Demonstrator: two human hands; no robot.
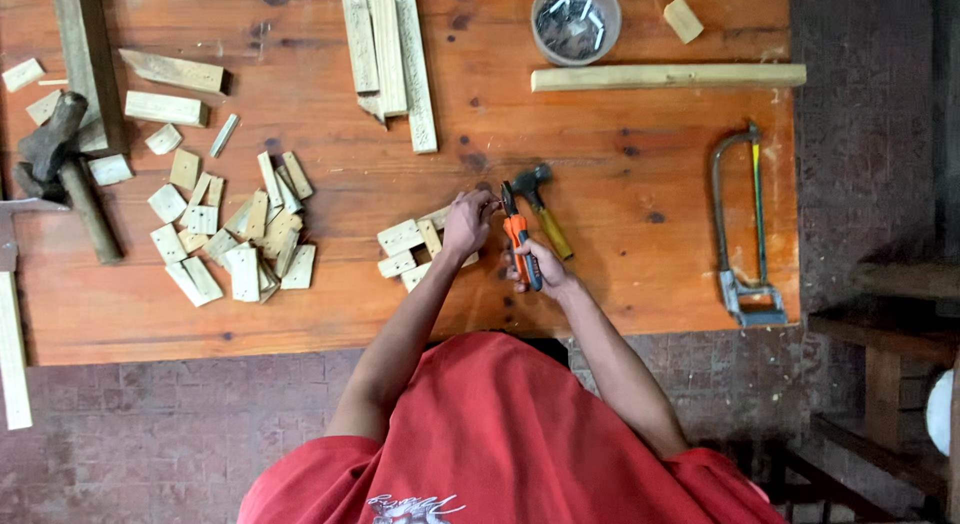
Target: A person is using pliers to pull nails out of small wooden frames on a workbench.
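My right hand (540, 266) grips orange-handled pliers (518, 246), jaws pointing away from me toward my left hand. My left hand (468, 224) rests with fingers curled on a small cluster of joined wood blocks (408, 246) on the wooden table (620, 164); its fingertips pinch something tiny near the plier jaws that I cannot make out. A small hammer (540, 206) with a yellow handle lies on the table just beyond the pliers.
A pile of small wood offcuts (232, 234) lies at the left. Long wood strips (390, 54) and a batten (668, 77) lie at the back beside a clear tub of nails (575, 22). A hacksaw (745, 234) lies right; a heavy mallet (62, 169) far left.
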